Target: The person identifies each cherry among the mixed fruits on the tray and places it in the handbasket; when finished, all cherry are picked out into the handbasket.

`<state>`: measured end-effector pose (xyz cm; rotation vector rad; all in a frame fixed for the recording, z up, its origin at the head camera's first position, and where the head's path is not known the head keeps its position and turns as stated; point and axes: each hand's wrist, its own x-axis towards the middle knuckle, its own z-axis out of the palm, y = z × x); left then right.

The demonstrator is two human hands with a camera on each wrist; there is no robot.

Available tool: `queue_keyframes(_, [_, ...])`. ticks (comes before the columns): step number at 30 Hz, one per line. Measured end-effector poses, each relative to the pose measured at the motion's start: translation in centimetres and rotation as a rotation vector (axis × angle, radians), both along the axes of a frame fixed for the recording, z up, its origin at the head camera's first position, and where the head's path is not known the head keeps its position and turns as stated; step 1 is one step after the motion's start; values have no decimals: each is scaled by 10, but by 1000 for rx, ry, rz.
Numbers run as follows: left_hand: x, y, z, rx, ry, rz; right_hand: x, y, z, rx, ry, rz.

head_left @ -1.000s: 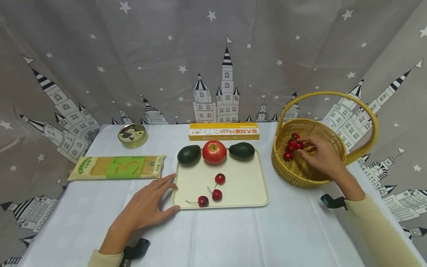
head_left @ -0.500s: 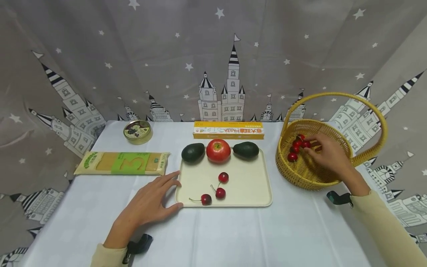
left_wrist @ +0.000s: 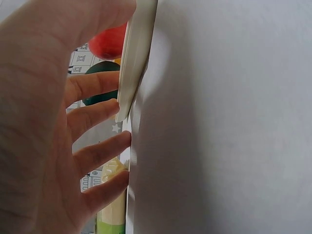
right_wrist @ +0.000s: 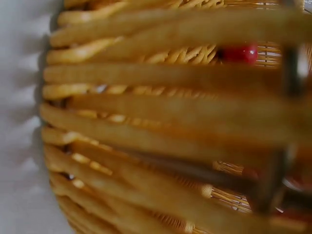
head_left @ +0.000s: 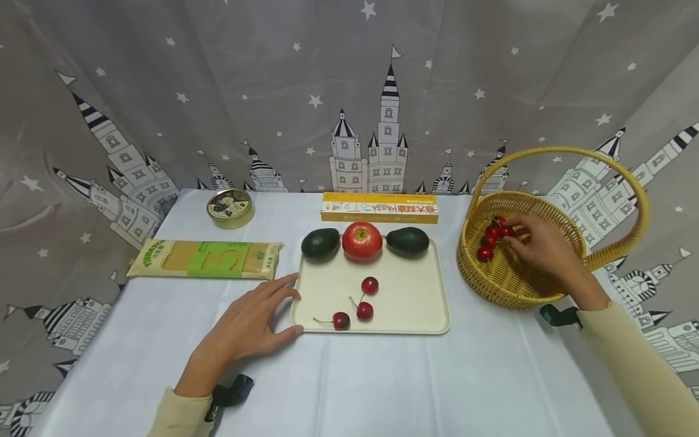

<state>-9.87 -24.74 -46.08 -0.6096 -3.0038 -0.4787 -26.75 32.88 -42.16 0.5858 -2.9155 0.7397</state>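
Observation:
My left hand (head_left: 246, 318) lies at the left edge of the cream tray (head_left: 409, 297), fingers spread and relaxed. Thumb and fingertips meet the tray's rim, as the left wrist view also shows. On the tray are three cherries (head_left: 364, 311), a tomato (head_left: 362, 241) and two avocados (head_left: 320, 244). Inside the yellow wicker basket (head_left: 494, 290), my right hand (head_left: 546, 246) pinches a cherry (head_left: 508, 232) between thumb and fingers. Several more cherries (head_left: 485, 254) lie right beside it. Basket weave hides the right hand in the right wrist view.
The basket's tall handle (head_left: 562, 150) arches over the right hand. Behind the tray lies a pasta box (head_left: 379, 208). A round gold tin (head_left: 230, 209) and a bag of noodles (head_left: 204, 259) are at the left. A grey castle-print curtain (head_left: 273, 60) backs the white table.
The head view has shifted, so everything appears slightly farther right and higher. Both hands keep nearly the same places at the tray and in the basket.

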Motion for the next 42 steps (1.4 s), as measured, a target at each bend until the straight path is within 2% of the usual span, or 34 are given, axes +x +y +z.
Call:
queue_keyframes(13, [1,0,0,6,0,4,-6,-1,-1,12,4,9])
queue_keyframes(29, [0,-1,3,5,23,-13,-10,-2,-2,71,-71,6])
queue_keyframes(35, [-1,0,3,8,25,-17,-7,-3,5,68,-29,3])
queue_keyframes(42, [1,0,1,4,15,-9,7,-21,22,40,101,2])
